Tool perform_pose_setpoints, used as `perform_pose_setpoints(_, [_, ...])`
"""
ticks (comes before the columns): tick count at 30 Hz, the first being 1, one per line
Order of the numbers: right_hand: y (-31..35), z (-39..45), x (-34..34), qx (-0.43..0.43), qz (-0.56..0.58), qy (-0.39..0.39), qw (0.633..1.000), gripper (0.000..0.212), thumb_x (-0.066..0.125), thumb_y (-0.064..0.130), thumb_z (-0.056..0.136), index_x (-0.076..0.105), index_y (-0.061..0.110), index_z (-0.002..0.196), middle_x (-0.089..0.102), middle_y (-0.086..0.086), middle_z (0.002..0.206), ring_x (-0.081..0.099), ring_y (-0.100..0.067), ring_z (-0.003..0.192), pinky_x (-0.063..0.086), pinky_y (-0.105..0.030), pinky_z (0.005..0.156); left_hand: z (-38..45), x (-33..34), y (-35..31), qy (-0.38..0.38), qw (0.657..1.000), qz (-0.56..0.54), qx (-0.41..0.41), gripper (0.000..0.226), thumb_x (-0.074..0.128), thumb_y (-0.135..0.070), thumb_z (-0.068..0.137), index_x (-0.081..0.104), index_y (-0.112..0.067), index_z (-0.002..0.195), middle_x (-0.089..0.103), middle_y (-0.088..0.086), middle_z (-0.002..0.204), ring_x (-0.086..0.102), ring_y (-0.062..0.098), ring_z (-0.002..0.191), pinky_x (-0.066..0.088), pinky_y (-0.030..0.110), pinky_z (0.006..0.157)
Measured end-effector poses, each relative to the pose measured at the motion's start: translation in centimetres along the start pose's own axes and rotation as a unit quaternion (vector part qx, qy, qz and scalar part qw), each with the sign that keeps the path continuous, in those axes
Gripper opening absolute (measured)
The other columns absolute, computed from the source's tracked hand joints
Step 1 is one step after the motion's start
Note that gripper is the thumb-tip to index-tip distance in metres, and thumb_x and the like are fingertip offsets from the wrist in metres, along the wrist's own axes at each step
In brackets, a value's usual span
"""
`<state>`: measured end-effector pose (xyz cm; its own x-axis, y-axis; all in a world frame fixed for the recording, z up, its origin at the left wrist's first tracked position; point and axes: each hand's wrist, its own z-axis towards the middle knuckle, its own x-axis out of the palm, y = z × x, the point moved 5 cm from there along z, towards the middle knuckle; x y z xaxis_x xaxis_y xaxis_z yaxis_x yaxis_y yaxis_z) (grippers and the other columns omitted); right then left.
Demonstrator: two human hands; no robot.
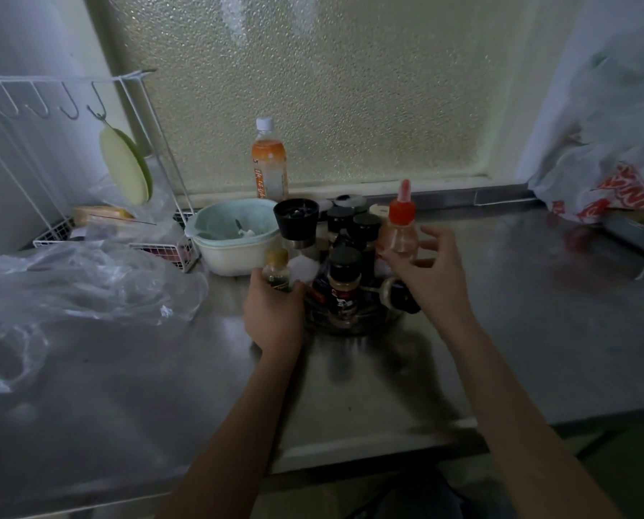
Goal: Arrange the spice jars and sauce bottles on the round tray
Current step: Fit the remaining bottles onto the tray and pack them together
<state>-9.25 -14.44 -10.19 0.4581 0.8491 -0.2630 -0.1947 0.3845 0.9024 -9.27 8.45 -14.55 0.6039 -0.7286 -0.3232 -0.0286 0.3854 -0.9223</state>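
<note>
A dark round tray (354,324) sits on the steel counter, crowded with black-capped spice jars (344,282) and a tall black grinder (297,222). My left hand (273,312) is at the tray's left edge, wrapped around a small dark bottle with a yellow cap (276,269). My right hand (430,271) holds the rounded base of a clear sauce bottle with a red nozzle cap (401,226) at the tray's right side, fingers spread. A jar lies on its side (397,294) under that hand.
A pale green bowl in a white one (234,234) stands left of the tray. An orange drink bottle (269,162) stands by the frosted window. Clear plastic bags (69,290) cover the left counter, behind them a white wire rack (69,151). A red-printed bag (620,189) lies far right.
</note>
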Motion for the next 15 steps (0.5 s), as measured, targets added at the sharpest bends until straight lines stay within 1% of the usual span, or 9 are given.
perform_pose_setpoints(2, [0.1,1.1,0.3,0.017,-0.021,0.066,0.997,0.059,0.081,0.031,0.068,0.050,0.020,0.117,0.062,0.000,0.109,0.063,-0.011,0.087,0.048,-0.022,0.072,-0.2,0.0,-0.2,0.001,1.000,0.006,0.006,0.027,0.067,-0.033,0.076,0.055,-0.017,0.093,0.067,0.005,0.091,0.062,0.029,0.087,0.044,0.034,0.072])
perform_pose_setpoints(3, [0.4,1.5,0.2,0.011,-0.042,0.074,0.996,0.055,0.081,0.030,0.068,0.052,0.018,0.114,0.063,0.002,0.102,0.062,-0.008,0.083,0.047,-0.021,0.070,-0.2,-0.1,-0.3,0.001,1.000,0.011,0.011,0.025,0.066,-0.033,0.077,0.054,-0.016,0.091,0.065,0.003,0.087,0.060,0.028,0.085,0.041,0.033,0.071])
perform_pose_setpoints(4, [0.8,2.0,-0.1,0.002,-0.061,0.067,0.996,0.052,0.081,0.029,0.068,0.054,0.016,0.111,0.063,0.002,0.097,0.060,-0.006,0.080,0.045,-0.020,0.067,-0.2,-0.1,-0.4,0.002,1.000,0.015,0.013,0.023,0.065,-0.031,0.077,0.053,-0.016,0.089,0.061,0.001,0.083,0.058,0.026,0.082,0.039,0.032,0.070])
perform_pose_setpoints(5, [1.0,2.3,-0.4,-0.007,-0.076,0.049,0.996,0.050,0.080,0.030,0.067,0.055,0.015,0.108,0.063,0.002,0.094,0.060,-0.007,0.079,0.046,-0.022,0.067,-0.3,-0.2,-0.5,0.004,1.000,0.016,0.015,0.020,0.064,-0.029,0.078,0.052,-0.016,0.088,0.058,-0.001,0.081,0.054,0.024,0.079,0.037,0.032,0.070])
perform_pose_setpoints(7, [1.0,2.9,-0.7,-0.021,-0.100,0.004,0.995,0.049,0.080,0.034,0.066,0.056,0.014,0.104,0.066,-0.001,0.093,0.063,-0.017,0.085,0.051,-0.033,0.074,-0.3,-0.3,-0.6,0.006,1.000,0.016,0.018,0.019,0.063,-0.027,0.078,0.052,-0.015,0.089,0.056,-0.002,0.080,0.049,0.020,0.076,0.035,0.031,0.069])
perform_pose_setpoints(9, [0.9,3.2,-0.6,-0.025,-0.103,-0.012,0.994,0.049,0.079,0.035,0.066,0.056,0.014,0.104,0.068,-0.005,0.095,0.065,-0.022,0.089,0.052,-0.037,0.078,-0.3,-0.4,-0.6,0.004,1.000,0.012,0.025,0.021,0.063,-0.029,0.079,0.054,-0.014,0.089,0.056,-0.002,0.079,0.048,0.019,0.074,0.034,0.031,0.068])
perform_pose_setpoints(12, [1.0,3.6,-0.3,-0.027,-0.104,0.020,0.994,0.052,0.080,0.034,0.068,0.055,0.011,0.108,0.067,-0.006,0.098,0.062,-0.019,0.086,0.049,-0.032,0.075,-0.3,-0.4,-0.7,0.003,0.999,0.013,0.031,0.026,0.063,-0.037,0.081,0.055,-0.013,0.089,0.056,-0.003,0.079,0.049,0.020,0.074,0.035,0.031,0.067])
perform_pose_setpoints(15, [1.3,3.1,0.0,-0.032,-0.119,0.072,0.990,0.055,0.081,0.032,0.068,0.051,0.012,0.110,0.062,-0.002,0.096,0.058,-0.015,0.080,0.047,-0.029,0.072,-0.2,-0.4,-0.7,0.003,0.999,0.012,0.033,0.025,0.062,-0.036,0.081,0.054,-0.013,0.088,0.057,-0.002,0.078,0.050,0.020,0.074,0.035,0.031,0.066])
